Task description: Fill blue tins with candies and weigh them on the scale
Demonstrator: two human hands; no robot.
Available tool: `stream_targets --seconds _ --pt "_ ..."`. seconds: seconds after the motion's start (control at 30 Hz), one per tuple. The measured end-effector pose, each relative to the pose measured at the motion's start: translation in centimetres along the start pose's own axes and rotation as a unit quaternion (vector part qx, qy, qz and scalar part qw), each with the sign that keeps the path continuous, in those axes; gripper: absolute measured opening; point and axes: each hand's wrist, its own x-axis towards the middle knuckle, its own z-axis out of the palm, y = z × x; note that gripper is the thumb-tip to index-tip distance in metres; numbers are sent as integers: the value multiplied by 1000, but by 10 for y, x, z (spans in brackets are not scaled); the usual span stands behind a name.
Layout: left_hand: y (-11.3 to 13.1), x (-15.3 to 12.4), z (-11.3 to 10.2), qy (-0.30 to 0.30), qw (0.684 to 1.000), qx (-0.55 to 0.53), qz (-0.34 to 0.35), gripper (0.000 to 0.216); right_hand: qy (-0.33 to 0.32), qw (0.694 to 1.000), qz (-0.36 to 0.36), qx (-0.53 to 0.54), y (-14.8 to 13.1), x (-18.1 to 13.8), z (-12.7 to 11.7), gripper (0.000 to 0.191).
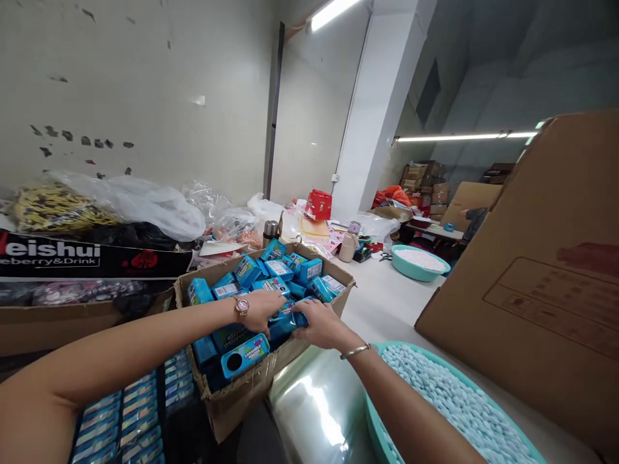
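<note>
Both my hands reach into an open cardboard box (251, 393) heaped with several small blue packets (278, 267). My left hand (261, 308), with a watch on its wrist, is curled closed on blue packets in the middle of the heap. My right hand (322, 324), with a thin bracelet on the wrist, grips a blue packet (290, 320) beside it. The two hands almost touch. One blue packet with a round window (244, 356) lies at the box's near edge.
A teal basin of pale blue pellets (459, 403) sits at lower right, a clear film sheet (314, 406) beside it. A large cardboard sheet (546, 277) stands on the right. Stacked blue packets (126, 419) lie lower left. Bags, bottles and another teal basin (416, 262) lie beyond.
</note>
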Motion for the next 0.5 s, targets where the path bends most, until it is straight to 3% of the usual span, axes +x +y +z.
stream_targets --seconds 0.17,0.23,0.3,0.37,0.5 --pt "-10 -6 -1 39 998 -42 -11 50 22 998 -43 48 8 1 -11 41" --pt "-16 -12 -10 86 993 -68 -35 41 77 987 -43 137 16 -8 -22 37" --pt "-16 -22 -26 147 983 -88 -67 42 144 951 -25 274 27 -23 -33 37" --pt "-4 -33 -46 219 963 -134 -83 47 204 868 8 452 39 -46 -41 39" --pt "66 -54 -75 334 878 -341 -16 40 274 598 70 750 49 -118 -36 39"
